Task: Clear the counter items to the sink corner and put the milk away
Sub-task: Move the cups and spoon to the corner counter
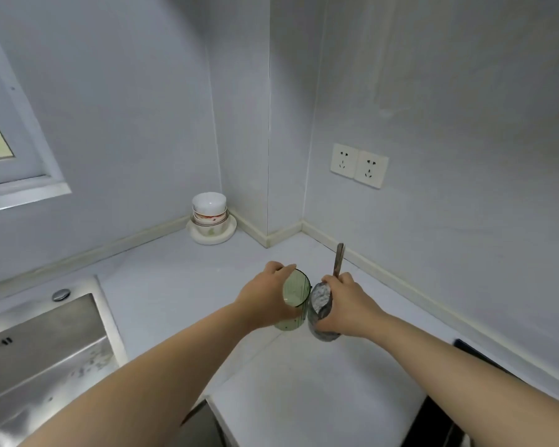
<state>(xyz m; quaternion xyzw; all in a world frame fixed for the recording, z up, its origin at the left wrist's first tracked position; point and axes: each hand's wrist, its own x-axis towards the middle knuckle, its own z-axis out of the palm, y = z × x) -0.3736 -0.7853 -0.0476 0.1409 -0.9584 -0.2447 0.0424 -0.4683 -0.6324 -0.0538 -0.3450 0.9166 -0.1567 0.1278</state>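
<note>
Left hand (265, 293) grips glass (296, 292); right hand (347, 306), seemingly cup (319, 309).

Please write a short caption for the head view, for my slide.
Left hand holds a green glass, right hand a grey cup with a utensil, at the counter.

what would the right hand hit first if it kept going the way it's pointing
Probably the green glass in the left hand, right beside the grey cup the right hand holds; whether they already touch is unclear.
</note>
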